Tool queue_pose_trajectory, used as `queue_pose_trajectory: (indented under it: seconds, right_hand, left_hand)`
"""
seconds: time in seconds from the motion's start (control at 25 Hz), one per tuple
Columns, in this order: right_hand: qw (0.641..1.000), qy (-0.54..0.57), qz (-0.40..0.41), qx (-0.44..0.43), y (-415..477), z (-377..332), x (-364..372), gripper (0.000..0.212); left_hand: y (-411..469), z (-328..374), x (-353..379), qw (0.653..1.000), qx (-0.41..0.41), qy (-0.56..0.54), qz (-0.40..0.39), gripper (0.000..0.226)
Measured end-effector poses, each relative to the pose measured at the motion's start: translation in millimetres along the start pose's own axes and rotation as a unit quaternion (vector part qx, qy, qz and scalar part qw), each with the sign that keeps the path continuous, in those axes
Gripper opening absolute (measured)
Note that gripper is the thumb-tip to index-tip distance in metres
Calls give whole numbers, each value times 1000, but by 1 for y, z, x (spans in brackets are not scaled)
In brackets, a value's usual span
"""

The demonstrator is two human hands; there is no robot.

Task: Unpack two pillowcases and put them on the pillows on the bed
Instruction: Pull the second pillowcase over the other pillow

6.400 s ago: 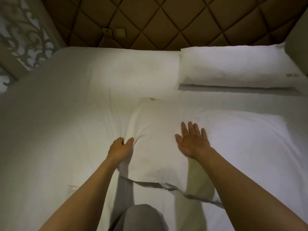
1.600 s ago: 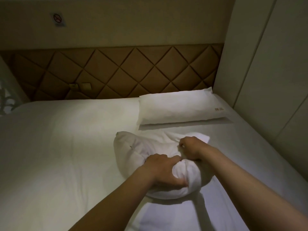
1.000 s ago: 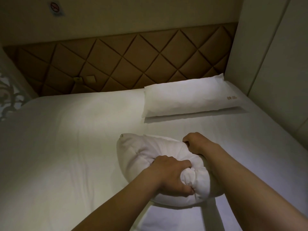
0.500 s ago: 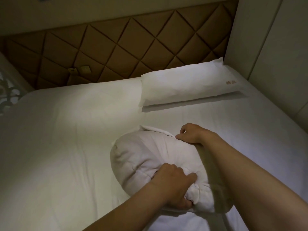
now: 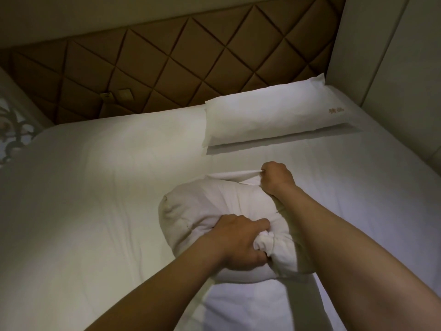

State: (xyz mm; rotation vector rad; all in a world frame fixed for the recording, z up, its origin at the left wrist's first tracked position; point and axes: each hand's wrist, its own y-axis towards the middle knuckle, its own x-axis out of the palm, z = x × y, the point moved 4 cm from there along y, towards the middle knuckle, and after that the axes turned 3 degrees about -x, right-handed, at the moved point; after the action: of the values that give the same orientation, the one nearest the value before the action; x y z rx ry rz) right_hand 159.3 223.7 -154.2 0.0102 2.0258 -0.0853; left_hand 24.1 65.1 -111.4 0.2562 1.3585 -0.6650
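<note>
A bare, cream-coloured pillow (image 5: 202, 206) lies bunched into a rounded lump on the white bed (image 5: 95, 187), a little right of the middle and on the near side. The left hand (image 5: 241, 242) is clenched on its near end. Its grip is tight, the fingers curled round a gathered wad of the pillow's cloth. The right hand (image 5: 276, 177) is at the pillow's far right side, with its forearm pressed across the pillow. Its grip is narrow — thumb and fingers pinch a pillowcase hem (image 5: 235, 175), which stretches as a taut white strip leftward over the far edge of the pillow. How much of the pillow lies inside the case cannot be told.

A second pillow (image 5: 269, 115), already in a white case, lies flat at the far right of the bed against the brown diamond-quilted headboard (image 5: 155, 68) — well apart from the hands. It has a small gold embroidered mark (image 5: 336, 110) near its right end. Two small wall plates (image 5: 119, 94) sit low on the headboard to the left. A pale panelled wall (image 5: 393, 56) runs along the bed's right side.
</note>
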Motion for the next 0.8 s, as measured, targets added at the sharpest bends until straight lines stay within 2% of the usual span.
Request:
queue_pose_trajectory:
  seconds: [0.12, 0.28, 0.36, 0.44, 0.6, 0.72, 0.8]
  right_hand:
    - [1000, 4, -25, -1, 4, 1, 4, 12]
    - [982, -21, -184, -31, 7, -1, 9, 25]
    - [973, -69, -218, -29, 9, -4, 9, 34]
    - [969, -154, -189, -40, 11, -9, 9, 34]
    - [938, -329, -63, -83, 13, -23, 14, 27]
    - [931, -340, 7, -130, 10, -33, 15, 26]
    - [931, -329, 47, -152, 3, -35, 4, 42]
  left_hand:
    - [1, -3, 7, 1000, -5, -19, 13, 30]
    - [-6, 2, 14, 1000, -5, -16, 27, 34]
    - [-10, 8, 17, 1000, 1, -10, 28, 41]
    - [-12, 12, 17, 999, 9, 4, 30, 45]
    - [-9, 16, 14, 1000, 15, 21, 1, 52]
    - [-4, 10, 17, 1000, 2, -7, -25, 52]
    - [3, 5, 12, 999, -3, -26, -31, 49]
